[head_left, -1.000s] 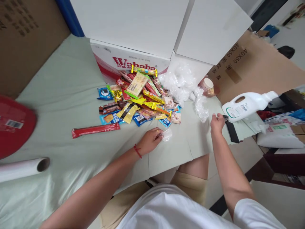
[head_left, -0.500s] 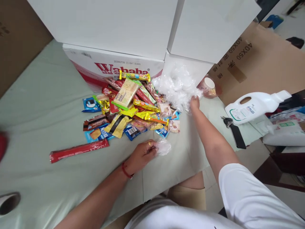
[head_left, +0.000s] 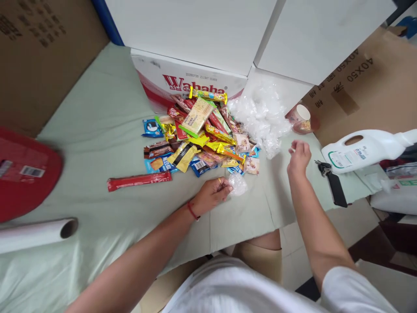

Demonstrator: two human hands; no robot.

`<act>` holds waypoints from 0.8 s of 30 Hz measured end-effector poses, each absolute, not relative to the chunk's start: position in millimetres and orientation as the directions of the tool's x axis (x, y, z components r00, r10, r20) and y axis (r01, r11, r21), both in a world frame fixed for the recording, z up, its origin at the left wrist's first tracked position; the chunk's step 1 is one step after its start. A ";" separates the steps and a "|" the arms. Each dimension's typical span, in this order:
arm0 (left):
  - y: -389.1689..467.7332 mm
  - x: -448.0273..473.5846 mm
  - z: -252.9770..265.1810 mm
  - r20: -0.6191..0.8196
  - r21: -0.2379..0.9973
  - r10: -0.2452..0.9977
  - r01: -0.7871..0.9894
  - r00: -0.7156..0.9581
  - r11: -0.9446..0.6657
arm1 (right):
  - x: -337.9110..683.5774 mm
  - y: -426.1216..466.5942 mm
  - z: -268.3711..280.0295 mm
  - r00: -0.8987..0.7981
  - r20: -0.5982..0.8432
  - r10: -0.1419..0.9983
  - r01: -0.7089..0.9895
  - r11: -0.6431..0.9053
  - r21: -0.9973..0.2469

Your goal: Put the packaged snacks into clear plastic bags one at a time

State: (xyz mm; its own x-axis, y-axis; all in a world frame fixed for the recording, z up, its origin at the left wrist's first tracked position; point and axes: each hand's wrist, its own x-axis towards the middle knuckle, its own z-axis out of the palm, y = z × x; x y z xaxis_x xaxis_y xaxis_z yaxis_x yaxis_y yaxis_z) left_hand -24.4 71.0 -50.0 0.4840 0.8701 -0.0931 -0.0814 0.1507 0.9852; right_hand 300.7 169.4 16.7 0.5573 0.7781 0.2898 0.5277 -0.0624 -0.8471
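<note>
My left hand (head_left: 213,193) pinches a small clear plastic bag (head_left: 238,184) at the near side of a heap of snacks. My right hand (head_left: 299,157) is raised over the cloth with its fingers loosely bent and apart, and I see nothing in it. Left of it lies a crumpled pile of clear plastic bags (head_left: 262,115). The heap holds several wrapped snacks, with a soda biscuit pack (head_left: 197,116) on top and a yellow packet (head_left: 183,156) at the front. A long red stick-shaped packet (head_left: 139,180) lies apart at the left.
Behind the heap stands a white and red carton (head_left: 153,80). At the right are a paper cup (head_left: 301,114), a white jug (head_left: 358,152) and keys with a black case (head_left: 337,189). A red object (head_left: 29,174) and a white roll (head_left: 35,234) lie on the left of the cloth (head_left: 97,143).
My right hand has come away from the pile of plastic bags, toward me and to the right. My left hand still holds its bag. The view has swung left.
</note>
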 end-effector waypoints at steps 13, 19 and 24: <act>75.0 -29.1 -45.7 -0.084 0.961 0.857 -0.186 0.508 0.205 | 175.6 38.8 -19.2 0.092 0.068 0.993 0.260 0.042 -0.965; 75.8 -27.1 -51.5 -0.088 0.933 0.876 -0.270 0.474 0.240 | 171.5 43.2 -23.9 0.296 -0.126 0.947 -0.123 -0.093 -0.988; 76.3 -27.8 -56.3 -0.110 0.913 0.885 -0.306 0.453 0.270 | 179.0 42.5 -16.7 0.352 -0.040 0.935 -0.074 -0.014 -0.997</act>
State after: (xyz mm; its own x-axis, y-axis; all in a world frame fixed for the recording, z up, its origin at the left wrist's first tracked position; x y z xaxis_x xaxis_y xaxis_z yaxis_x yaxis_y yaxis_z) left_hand -27.8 76.3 -56.3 0.4532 0.8846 -0.1100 -0.3056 0.2701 0.9130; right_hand 179.0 42.5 -16.7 0.3523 0.9351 -0.0396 -0.0741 -0.0143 -0.9972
